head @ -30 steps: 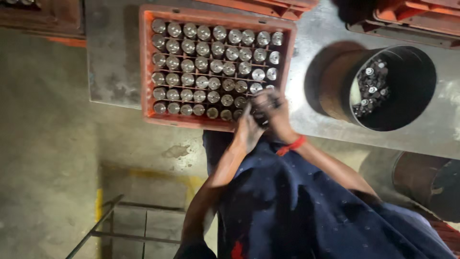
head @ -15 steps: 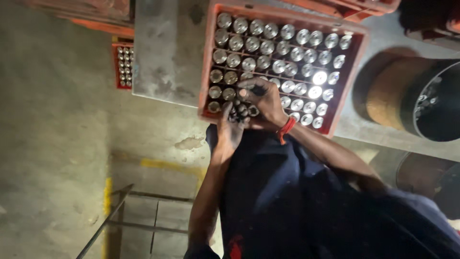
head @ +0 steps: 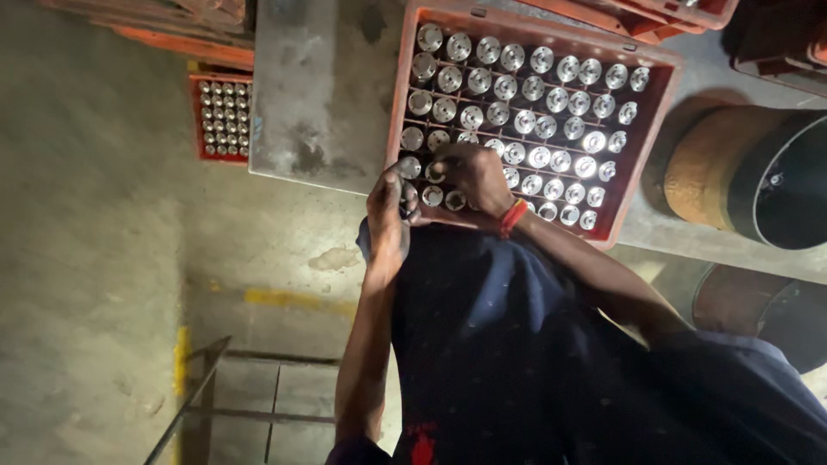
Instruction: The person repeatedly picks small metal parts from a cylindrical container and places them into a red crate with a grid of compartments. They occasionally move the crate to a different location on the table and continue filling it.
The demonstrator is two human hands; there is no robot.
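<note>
Shiny round metal parts [head: 525,120] upright (neat rows) filling red crate [head: 642,164].

The left hand [head: 389,215] is raised with its forearm bare and nearly straight, fingers curled closed near the right hand. The right hand [head: 472,176] reaches forward from a bent arm, fingers bunched downward, an orange band [head: 513,217] around its wrist.

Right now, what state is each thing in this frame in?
Red crate: on the metal table, nearly full of upright metal parts.
Left hand: holding parts at the crate's near corner.
Right hand: over the near rows.
Black drum: open.
</note>
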